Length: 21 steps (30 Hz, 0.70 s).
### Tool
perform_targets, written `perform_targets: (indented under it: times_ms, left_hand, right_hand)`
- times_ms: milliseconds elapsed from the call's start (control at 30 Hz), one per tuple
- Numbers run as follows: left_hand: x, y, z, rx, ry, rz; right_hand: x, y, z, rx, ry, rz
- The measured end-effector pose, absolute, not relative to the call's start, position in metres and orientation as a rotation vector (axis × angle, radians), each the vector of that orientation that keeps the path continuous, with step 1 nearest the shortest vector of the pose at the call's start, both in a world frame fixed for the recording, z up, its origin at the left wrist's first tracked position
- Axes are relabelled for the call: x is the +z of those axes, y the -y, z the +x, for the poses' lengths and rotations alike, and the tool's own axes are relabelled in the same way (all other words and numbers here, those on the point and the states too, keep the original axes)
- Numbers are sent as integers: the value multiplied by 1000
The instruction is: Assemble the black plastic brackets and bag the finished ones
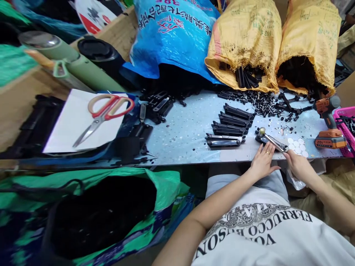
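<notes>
My right hand (298, 168) is closed around the handle end of a small hammer (274, 142). Its metal shaft runs up and left to a round brass-coloured head, which lies over a black plastic part (259, 139) near the table's front edge. My left hand (263, 159), wearing a ring, lies with fingers stretched and thumb spread. Its fingertips reach the near side of that part; whether they press on it I cannot tell. Left of it, several long black plastic pieces (227, 129) lie in a slanted row. White round discs (297, 146) lie just beyond my right hand.
Small screws and black caps (264, 105) are scattered behind. A cordless drill (330, 123) stands at right beside a pink basket (344, 129). Yellow sacks (246, 37) and a blue bag (174, 37) line the back. Scissors (102, 114) lie on white paper at left.
</notes>
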<state>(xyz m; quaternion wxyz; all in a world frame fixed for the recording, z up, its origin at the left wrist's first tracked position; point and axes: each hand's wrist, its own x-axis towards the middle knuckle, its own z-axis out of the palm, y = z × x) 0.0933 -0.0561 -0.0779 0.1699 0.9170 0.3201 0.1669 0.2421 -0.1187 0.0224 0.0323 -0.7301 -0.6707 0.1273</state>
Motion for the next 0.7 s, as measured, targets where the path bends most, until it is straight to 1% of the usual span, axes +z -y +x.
perform_targets:
  times_ms: [133,267,333,433,533,600,700]
  left_hand:
    - [-78,56,94,496,-906,2607]
    - [-75,54,92,493,-881,2573]
    - [-71,51,86,501,-832,2527]
    - [-64,47,65,557,-801,2382]
    - [-57,44,36,683,-939,2159]
    - [-53,44,18,804,-1068,1975]
    - [-48,45,-1,1012,-1224,1666]
  right_hand:
    - [28,119,242,211,1913,-2202]
    - [6,115,244,377,2003,-2243]
    - [-6,113,259,375,1994,-2270]
    - [-12,106,298,170,1831,-2402]
    - [-14,91,327,-41,1735,-2528]
    - [-20,77,327,-102,1821,-2394]
    - [-35,52,300,67,2102,-2010]
